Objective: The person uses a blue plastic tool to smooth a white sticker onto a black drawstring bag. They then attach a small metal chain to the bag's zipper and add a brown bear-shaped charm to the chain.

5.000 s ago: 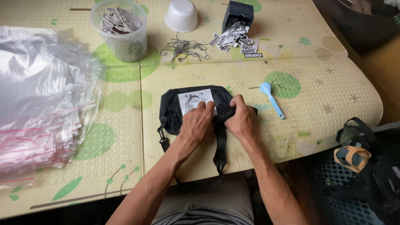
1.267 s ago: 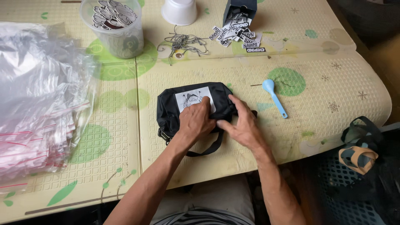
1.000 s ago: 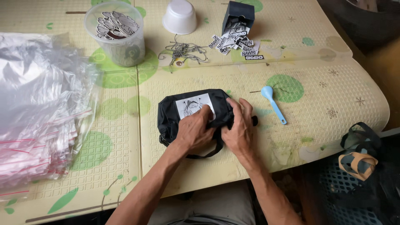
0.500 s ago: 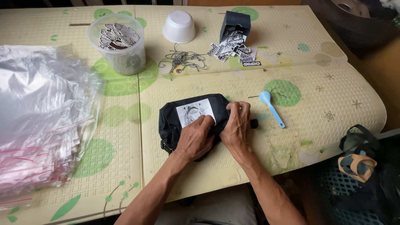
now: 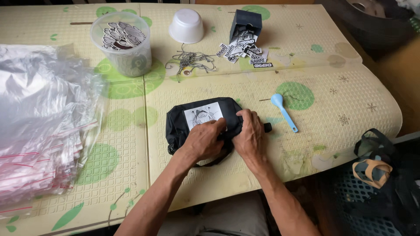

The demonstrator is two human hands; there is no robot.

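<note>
The table, covered in a pale yellow mat with green spots, stretched away from the hands on every side. Far to the left of the left hand lay a big heap of clear plastic bags with red strips along their edges. Directly under both hands sat the black pouch, a white printed patch on its upper face, a dark strap looping out below it toward the person.

The left hand lay on the pouch's near edge, fingers curled and pinching the black fabric just under the patch. The right hand pressed down on the pouch's right end, fingers bent and close together, touching the left hand's fingertips.

Beyond the left hand, well apart, stood a clear plastic tub filled with black-and-white tags. Straight ahead of the hands, a white bowl sat upside down, with a tangle of thin cords nearer. Beyond the right hand, a small dark box spilled black-and-white labels onto the mat. Just right of the right hand lay a light blue spoon.
</note>
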